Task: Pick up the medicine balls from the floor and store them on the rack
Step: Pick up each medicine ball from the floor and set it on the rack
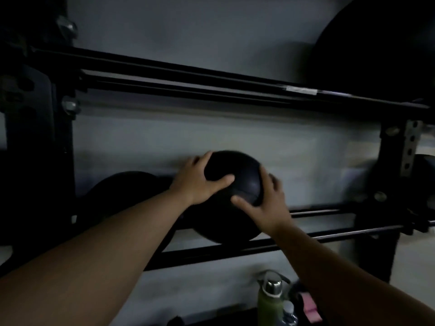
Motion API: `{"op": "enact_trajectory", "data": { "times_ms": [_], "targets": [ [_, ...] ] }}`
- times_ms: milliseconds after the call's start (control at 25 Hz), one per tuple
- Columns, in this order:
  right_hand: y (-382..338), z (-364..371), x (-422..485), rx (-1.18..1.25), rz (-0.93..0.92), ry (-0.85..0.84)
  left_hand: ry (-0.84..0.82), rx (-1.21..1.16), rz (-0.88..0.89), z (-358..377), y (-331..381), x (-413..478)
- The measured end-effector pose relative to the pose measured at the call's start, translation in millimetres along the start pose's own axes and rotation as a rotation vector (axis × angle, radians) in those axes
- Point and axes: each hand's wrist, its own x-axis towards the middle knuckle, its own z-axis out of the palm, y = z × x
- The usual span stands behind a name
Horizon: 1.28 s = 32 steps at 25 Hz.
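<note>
Against a grey wall [211,27], a black rack [211,90] fills the view; the left hand [197,182] and right hand [263,203] grasp a black medicine ball [237,175] over its lower rails [329,234].

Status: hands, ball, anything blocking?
Both hands, left hand and right hand, on medicine ball. Ball at rack rails. Another ball sits left; slot clear.

Both arms reach forward; the left hand [197,181] and right hand [264,203] press inward, fingers spread.
</note>
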Motion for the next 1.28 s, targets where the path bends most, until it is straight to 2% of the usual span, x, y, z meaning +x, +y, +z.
{"op": "enact_trajectory", "data": {
  "times_ms": [200,360,440,520,720,920,1160,1280],
  "targets": [
    [17,21,12,-0.044,-0.01,-0.017,0.067,0.111,-0.014,14,-22,8],
    [15,-11,-10,-0.074,0.032,-0.232,0.006,0.199,-0.071,0,-1,-24],
    [18,-40,-30,-0.084,0.056,-0.33,-0.062,0.265,-0.165,-11,12,-52],
    [27,-83,-63,-0.065,0.072,-0.34,-0.105,0.356,-0.208,-15,34,-98],
    [63,-197,-174,-0.205,0.126,-0.382,-0.197,0.442,-0.181,39,106,-240],
    [90,-285,-261,-0.33,0.16,-0.481,-0.269,0.54,-0.178,107,168,-335],
    [91,-351,-337,-0.517,0.19,-0.675,-0.419,0.637,-0.114,134,201,-420],
    [91,-371,-385,-0.548,0.25,-0.647,-0.483,0.607,-0.088,135,201,-453]
  ]
}}
